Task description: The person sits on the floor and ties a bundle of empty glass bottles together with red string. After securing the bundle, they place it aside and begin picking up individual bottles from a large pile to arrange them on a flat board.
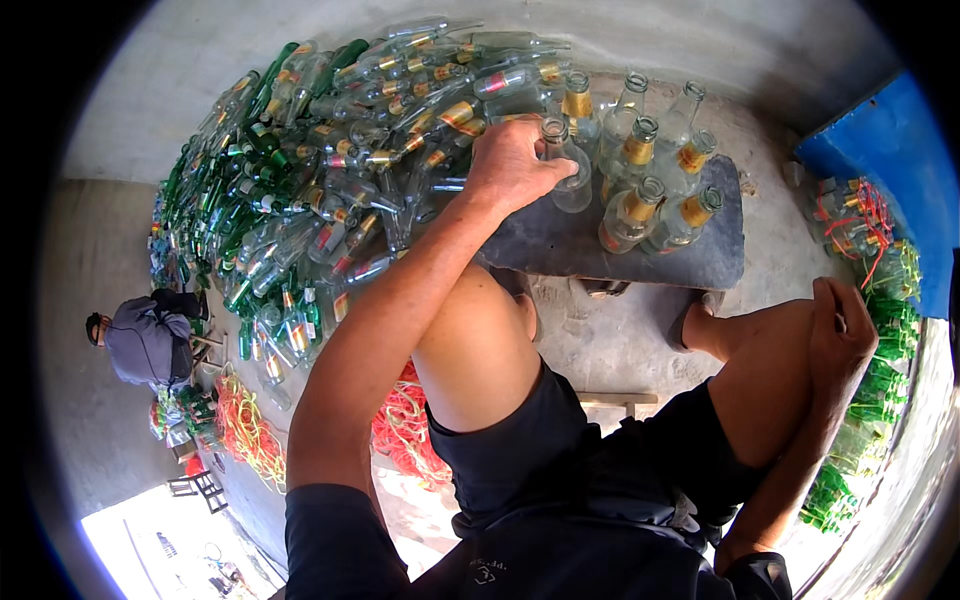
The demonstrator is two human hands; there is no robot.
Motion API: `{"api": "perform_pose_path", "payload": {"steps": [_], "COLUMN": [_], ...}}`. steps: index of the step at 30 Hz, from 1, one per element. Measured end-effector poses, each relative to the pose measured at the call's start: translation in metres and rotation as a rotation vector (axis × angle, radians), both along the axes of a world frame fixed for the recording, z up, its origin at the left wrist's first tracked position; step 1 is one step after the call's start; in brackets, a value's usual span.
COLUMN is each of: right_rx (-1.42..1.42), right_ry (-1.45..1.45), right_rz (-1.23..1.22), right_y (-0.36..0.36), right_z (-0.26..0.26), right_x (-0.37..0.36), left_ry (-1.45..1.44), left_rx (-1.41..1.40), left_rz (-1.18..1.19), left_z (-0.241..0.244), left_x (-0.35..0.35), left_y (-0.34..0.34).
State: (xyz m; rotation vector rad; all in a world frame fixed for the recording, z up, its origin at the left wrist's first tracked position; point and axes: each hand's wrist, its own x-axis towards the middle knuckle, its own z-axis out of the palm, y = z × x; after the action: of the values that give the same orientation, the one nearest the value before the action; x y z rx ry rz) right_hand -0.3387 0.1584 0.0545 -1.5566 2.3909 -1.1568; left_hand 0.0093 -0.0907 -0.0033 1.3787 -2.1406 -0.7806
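My left hand [508, 161] has its thumb and fingers around a clear glass bottle [571, 186]. That bottle is upright over the left part of a low dark board [682, 262]. To its right, several clear glass bottles with gold foil or labels on their necks [631, 214] stand close together on the board. One more gold-necked bottle [577, 112] stands just behind the held one. My right hand [844, 330] is at my right knee, its fingers curled. Its palm is hidden, and I see nothing held in it.
A large heap of clear and green bottles [352, 157] lies along the wall at left. Red and yellow plastic twine [251, 427] is on the floor. Tied bottle bundles [892, 330] line the right side by a blue panel [892, 172]. A person [146, 341] is bent over at far left.
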Motion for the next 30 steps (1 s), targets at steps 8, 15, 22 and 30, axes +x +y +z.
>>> {"api": "perform_pose_path", "payload": {"steps": [8, 15, 22, 30], "right_rx": [0.021, 0.038, 0.057, 0.139], "right_ry": [-0.008, -0.009, 0.049, 0.052], "right_rz": [0.02, -0.014, -0.082, -0.074], "right_y": [0.002, 0.001, 0.008, -0.001], "right_z": [-0.001, -0.002, -0.017, -0.012], "right_x": [-0.004, -0.006, -0.024, -0.012], "left_ry": [-0.038, -0.009, 0.035, 0.031], "left_rx": [-0.018, -0.054, -0.132, -0.298], "left_rz": [0.001, -0.021, -0.069, 0.098], "left_z": [-0.008, -0.02, -0.026, -0.02], "left_x": [-0.017, -0.02, -0.029, -0.005], "left_y": [-0.003, -0.008, -0.012, 0.002]}}
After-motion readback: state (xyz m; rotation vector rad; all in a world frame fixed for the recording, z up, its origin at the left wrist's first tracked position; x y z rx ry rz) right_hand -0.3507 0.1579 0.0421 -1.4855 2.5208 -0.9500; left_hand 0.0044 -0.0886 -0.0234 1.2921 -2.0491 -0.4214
